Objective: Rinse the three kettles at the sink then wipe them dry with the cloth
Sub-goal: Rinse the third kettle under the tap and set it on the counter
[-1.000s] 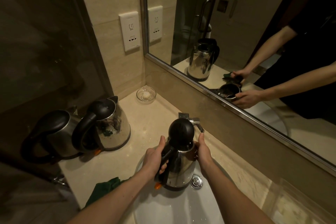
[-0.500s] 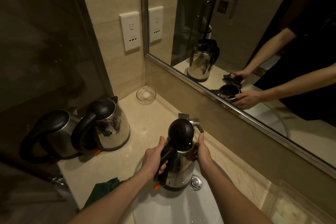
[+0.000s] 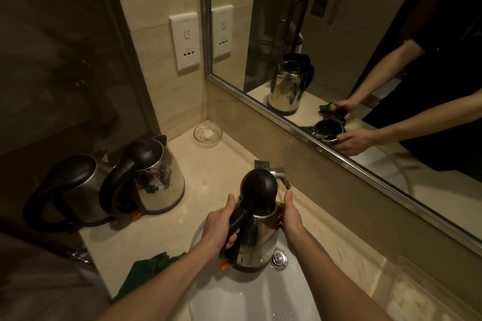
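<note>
A steel kettle [image 3: 257, 240] with a raised black lid is held upright over the white sink [image 3: 250, 297], just below the faucet [image 3: 280, 176]. My left hand [image 3: 217, 228] grips its black handle. My right hand [image 3: 292, 216] rests against the kettle's right side, fingers extended up toward the faucet. Two more steel kettles stand on the counter at left: one [image 3: 156, 177] nearer the sink, one [image 3: 70, 187] farther left against the dark wall. A green cloth [image 3: 146, 271] lies crumpled at the counter's front edge, left of the sink.
A small glass dish [image 3: 208, 134] sits in the counter's back corner. A wall socket [image 3: 185, 41] is above it. The mirror [image 3: 352, 47] runs along the right, reflecting my arms and a kettle. The drain stopper [image 3: 278, 259] shows beside the held kettle.
</note>
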Available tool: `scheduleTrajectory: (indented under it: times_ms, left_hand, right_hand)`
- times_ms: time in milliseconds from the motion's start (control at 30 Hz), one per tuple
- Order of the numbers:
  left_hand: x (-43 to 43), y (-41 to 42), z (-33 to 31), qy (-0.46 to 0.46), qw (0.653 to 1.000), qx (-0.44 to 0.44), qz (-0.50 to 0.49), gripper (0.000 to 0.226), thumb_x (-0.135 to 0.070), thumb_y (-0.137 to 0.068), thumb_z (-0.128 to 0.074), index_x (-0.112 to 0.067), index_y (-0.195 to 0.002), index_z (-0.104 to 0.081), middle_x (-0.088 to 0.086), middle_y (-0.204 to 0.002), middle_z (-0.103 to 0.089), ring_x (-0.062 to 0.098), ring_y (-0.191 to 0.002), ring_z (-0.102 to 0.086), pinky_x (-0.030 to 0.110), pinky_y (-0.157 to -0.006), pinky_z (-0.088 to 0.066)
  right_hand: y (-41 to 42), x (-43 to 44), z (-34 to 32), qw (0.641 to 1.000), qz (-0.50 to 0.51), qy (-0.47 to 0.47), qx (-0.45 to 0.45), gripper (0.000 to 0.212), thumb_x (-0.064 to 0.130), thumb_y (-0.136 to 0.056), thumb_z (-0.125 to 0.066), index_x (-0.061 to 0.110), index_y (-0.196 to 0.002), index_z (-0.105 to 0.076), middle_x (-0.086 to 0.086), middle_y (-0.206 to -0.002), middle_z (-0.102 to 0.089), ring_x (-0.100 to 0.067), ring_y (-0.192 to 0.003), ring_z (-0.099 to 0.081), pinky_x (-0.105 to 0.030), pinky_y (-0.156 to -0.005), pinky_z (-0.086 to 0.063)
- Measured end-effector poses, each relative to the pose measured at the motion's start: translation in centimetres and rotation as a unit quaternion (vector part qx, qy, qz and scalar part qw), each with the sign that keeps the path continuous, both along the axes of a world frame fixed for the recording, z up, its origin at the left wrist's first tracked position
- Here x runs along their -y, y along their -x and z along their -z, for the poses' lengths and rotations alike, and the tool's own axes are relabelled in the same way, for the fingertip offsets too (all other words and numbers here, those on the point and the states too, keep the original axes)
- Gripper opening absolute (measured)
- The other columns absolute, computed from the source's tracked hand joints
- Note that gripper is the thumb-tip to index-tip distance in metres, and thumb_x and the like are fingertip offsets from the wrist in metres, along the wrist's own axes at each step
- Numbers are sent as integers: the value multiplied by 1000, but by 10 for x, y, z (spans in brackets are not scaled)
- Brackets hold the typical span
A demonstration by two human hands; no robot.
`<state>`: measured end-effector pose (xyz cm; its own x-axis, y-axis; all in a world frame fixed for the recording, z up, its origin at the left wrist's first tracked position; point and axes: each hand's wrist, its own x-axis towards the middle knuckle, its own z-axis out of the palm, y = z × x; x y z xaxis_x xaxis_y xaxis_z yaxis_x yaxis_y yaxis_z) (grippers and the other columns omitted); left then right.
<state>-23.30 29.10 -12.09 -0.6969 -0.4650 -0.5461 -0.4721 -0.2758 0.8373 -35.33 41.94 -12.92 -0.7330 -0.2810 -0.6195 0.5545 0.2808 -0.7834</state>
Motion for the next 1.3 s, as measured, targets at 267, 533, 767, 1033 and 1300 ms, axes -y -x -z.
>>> scheduleTrajectory:
  times_ms: [267, 533, 767, 1033, 1300]
  left_hand:
    - [-1, 0, -1, 5, 1000, -3, 1, 67, -68, -94, -37, -11, -64, -54, 2, -44, -48, 15, -37, -42, 23, -41, -36]
    - [-1, 1, -1, -2, 1000, -1, -6, 66, -69, -93, -38, -12, -62, -52, 3, -44, -47, 15, -36, -41, 24, -41, -35]
    - [-1, 0, 0, -7, 1000, 0, -7, 66, -69, -92, -39, -12, -64, -51, 3, -45, -46, 16, -37, -41, 24, -41, -35]
    - [1, 0, 0, -9, 1000, -4, -4, 68, -70, -92, -38, -10, -63, -53, 4, -44, -46, 16, -37, -41, 25, -40, -35]
    - [1, 0, 3, -7, 1000, -5, -2, 68, -68, -93, -39, -12, -58, -53, 4, -44, -46, 17, -37, -41, 25, -42, -36]
  right_hand:
    - [-1, -1, -8, 1000, 3, 3, -11, 75, 55, -99, -14, 3, -110, -66, -20, -121, -62, -9, -74, -56, -23, -68, -42]
    - [-2, -1, -10, 1000, -9, -1, -13, 75, 53, -100, -15, -3, -120, -61, -20, -121, -62, -9, -71, -54, -17, -62, -41]
    - [0, 0, -1, 1000, -9, -12, -8, 79, 57, -99, -14, -3, -117, -62, -5, -84, -66, -10, -73, -59, -21, -58, -40]
    - [2, 1, 3, 1000, -10, -19, -13, 78, 56, -99, -13, 0, -115, -65, -8, -91, -67, -9, -72, -58, -20, -57, -40]
    - [4, -2, 6, 1000, -17, -18, -16, 75, 53, -100, -14, -2, -121, -61, -20, -126, -60, -22, -98, -61, -24, -69, -41]
